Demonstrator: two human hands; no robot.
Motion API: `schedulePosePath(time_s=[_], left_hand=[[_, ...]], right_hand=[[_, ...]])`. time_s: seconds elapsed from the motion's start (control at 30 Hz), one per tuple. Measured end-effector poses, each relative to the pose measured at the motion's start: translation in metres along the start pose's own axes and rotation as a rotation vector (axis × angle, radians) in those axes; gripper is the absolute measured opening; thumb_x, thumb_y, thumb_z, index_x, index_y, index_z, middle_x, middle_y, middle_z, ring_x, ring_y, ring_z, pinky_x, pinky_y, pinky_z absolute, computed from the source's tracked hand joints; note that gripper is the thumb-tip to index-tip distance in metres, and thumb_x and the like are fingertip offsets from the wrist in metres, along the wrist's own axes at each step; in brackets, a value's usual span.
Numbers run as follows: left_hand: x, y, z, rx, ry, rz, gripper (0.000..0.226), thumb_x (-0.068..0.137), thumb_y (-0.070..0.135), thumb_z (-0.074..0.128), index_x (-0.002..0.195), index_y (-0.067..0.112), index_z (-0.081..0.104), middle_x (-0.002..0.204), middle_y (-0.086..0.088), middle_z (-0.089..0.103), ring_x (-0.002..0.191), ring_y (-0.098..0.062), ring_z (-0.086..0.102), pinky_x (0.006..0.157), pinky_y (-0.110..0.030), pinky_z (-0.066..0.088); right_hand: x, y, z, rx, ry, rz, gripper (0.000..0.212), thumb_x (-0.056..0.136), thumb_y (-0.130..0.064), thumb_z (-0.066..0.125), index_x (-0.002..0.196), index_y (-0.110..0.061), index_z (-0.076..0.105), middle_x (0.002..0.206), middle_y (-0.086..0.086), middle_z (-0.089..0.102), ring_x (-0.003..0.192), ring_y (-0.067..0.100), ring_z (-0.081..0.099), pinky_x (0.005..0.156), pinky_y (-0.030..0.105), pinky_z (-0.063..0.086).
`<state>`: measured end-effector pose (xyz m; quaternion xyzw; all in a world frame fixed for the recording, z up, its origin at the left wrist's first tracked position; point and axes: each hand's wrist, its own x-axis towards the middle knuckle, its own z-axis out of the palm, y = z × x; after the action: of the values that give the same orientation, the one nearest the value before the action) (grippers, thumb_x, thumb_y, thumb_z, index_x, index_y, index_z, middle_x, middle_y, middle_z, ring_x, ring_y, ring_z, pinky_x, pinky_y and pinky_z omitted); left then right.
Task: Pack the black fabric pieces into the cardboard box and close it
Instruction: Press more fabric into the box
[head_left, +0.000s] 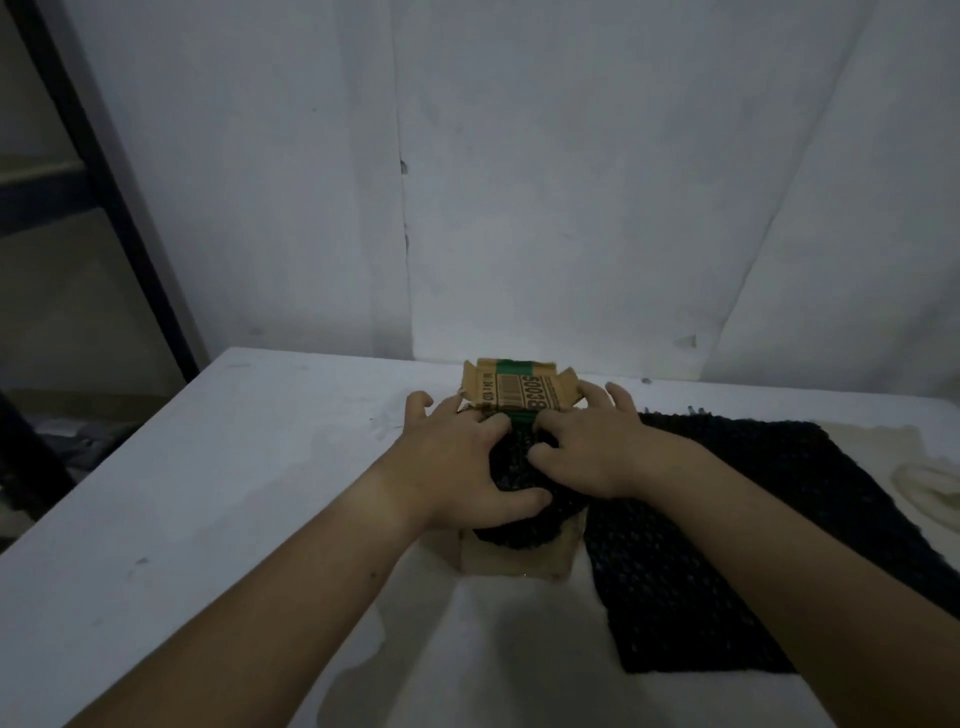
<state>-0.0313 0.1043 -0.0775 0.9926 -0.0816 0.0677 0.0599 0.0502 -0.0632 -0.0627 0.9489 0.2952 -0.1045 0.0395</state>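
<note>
A small cardboard box (519, 558) stands in the middle of the white table, its far flap (522, 392) up, printed and crossed by green tape. A bundle of black knitted fabric (519, 519) bulges out of the box's top. My left hand (457, 457) presses down on the bundle's left side, fingers spread toward the flap. My right hand (597, 447) presses on its right side, fingertips dug into the fabric. A flat black fabric piece (727, 530) lies on the table just right of the box, partly under my right forearm.
The white table (208, 493) ends at a left edge, beyond which stands a dark metal rack (104, 197). A white sheet wall (519, 182) rises right behind the box. A pale looped object (930, 483) lies at the far right.
</note>
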Motion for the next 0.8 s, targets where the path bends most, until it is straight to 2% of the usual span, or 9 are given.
schedulePosePath(time_s=[0.1, 0.17, 0.23, 0.3, 0.37, 0.43, 0.57, 0.7, 0.8], left_hand=[[0.007, 0.002, -0.002, -0.008, -0.06, -0.016, 0.062, 0.068, 0.087, 0.039, 0.089, 0.029, 0.046, 0.084, 0.009, 0.059, 0.089, -0.015, 0.054, 0.1, -0.048, 0.026], [0.008, 0.001, -0.001, -0.03, -0.067, -0.011, 0.062, 0.067, 0.088, 0.04, 0.09, 0.031, 0.045, 0.083, 0.011, 0.058, 0.084, -0.014, 0.054, 0.098, -0.047, 0.028], [0.006, -0.001, 0.0, -0.049, -0.06, 0.003, 0.063, 0.067, 0.089, 0.039, 0.096, 0.033, 0.046, 0.088, 0.012, 0.059, 0.088, -0.013, 0.055, 0.099, -0.045, 0.028], [0.004, -0.003, 0.002, -0.053, -0.057, 0.006, 0.065, 0.068, 0.09, 0.038, 0.101, 0.035, 0.046, 0.095, 0.011, 0.06, 0.093, -0.013, 0.055, 0.098, -0.044, 0.028], [0.004, -0.003, 0.004, -0.057, -0.043, 0.006, 0.066, 0.068, 0.09, 0.038, 0.102, 0.034, 0.047, 0.096, 0.011, 0.06, 0.093, -0.013, 0.054, 0.096, -0.042, 0.028], [0.003, -0.003, 0.005, -0.062, -0.031, 0.004, 0.068, 0.068, 0.09, 0.038, 0.103, 0.033, 0.048, 0.096, 0.01, 0.06, 0.093, -0.014, 0.053, 0.095, -0.041, 0.027], [0.001, -0.002, 0.008, -0.067, -0.013, 0.0, 0.068, 0.068, 0.09, 0.037, 0.105, 0.034, 0.047, 0.099, 0.01, 0.06, 0.096, -0.015, 0.051, 0.094, -0.04, 0.026], [-0.001, -0.001, 0.009, -0.076, -0.01, -0.006, 0.067, 0.068, 0.089, 0.035, 0.106, 0.034, 0.046, 0.102, 0.011, 0.059, 0.097, -0.014, 0.048, 0.095, -0.042, 0.028], [-0.002, -0.001, 0.008, -0.074, -0.005, 0.0, 0.068, 0.068, 0.089, 0.035, 0.107, 0.034, 0.046, 0.106, 0.01, 0.06, 0.1, -0.014, 0.049, 0.096, -0.043, 0.029]], right_hand=[[-0.004, 0.003, -0.001, 0.061, -0.002, -0.021, 0.049, 0.093, -0.054, 0.03, 0.133, -0.03, 0.045, 0.156, 0.013, 0.03, 0.149, 0.031, -0.002, 0.119, 0.051, -0.005], [-0.013, 0.009, -0.009, 0.167, 0.037, -0.046, 0.048, 0.091, -0.054, 0.038, 0.135, -0.035, 0.046, 0.15, 0.01, 0.038, 0.146, 0.032, 0.016, 0.118, 0.048, 0.014], [-0.026, 0.018, -0.018, 0.194, 0.2, -0.107, 0.043, 0.088, -0.056, 0.047, 0.124, -0.034, 0.054, 0.128, 0.003, 0.057, 0.125, 0.026, 0.048, 0.102, 0.041, 0.04], [-0.042, 0.028, -0.026, 0.149, 0.355, -0.132, 0.042, 0.083, -0.064, 0.048, 0.112, -0.034, 0.055, 0.109, -0.006, 0.063, 0.101, 0.018, 0.059, 0.086, 0.038, 0.049], [-0.058, 0.037, -0.03, 0.115, 0.366, -0.084, 0.052, 0.075, -0.077, 0.041, 0.107, -0.037, 0.053, 0.101, -0.012, 0.061, 0.09, 0.012, 0.058, 0.078, 0.035, 0.051], [-0.069, 0.042, -0.029, 0.15, 0.279, -0.059, 0.052, 0.072, -0.08, 0.044, 0.105, -0.041, 0.055, 0.101, -0.017, 0.06, 0.088, 0.005, 0.058, 0.076, 0.03, 0.051], [-0.076, 0.035, -0.019, 0.227, 0.255, -0.193, 0.031, 0.084, -0.056, 0.062, 0.112, -0.043, 0.063, 0.113, -0.025, 0.063, 0.091, -0.009, 0.057, 0.078, 0.016, 0.048], [-0.077, 0.028, -0.017, 0.111, 0.298, -0.272, 0.038, 0.084, -0.045, 0.061, 0.121, -0.038, 0.063, 0.122, -0.019, 0.061, 0.112, 0.005, 0.051, 0.096, 0.027, 0.044], [-0.074, 0.019, -0.019, -0.089, 0.214, -0.279, 0.052, 0.079, -0.045, 0.054, 0.129, -0.036, 0.059, 0.125, -0.015, 0.06, 0.119, 0.016, 0.043, 0.103, 0.036, 0.036]])
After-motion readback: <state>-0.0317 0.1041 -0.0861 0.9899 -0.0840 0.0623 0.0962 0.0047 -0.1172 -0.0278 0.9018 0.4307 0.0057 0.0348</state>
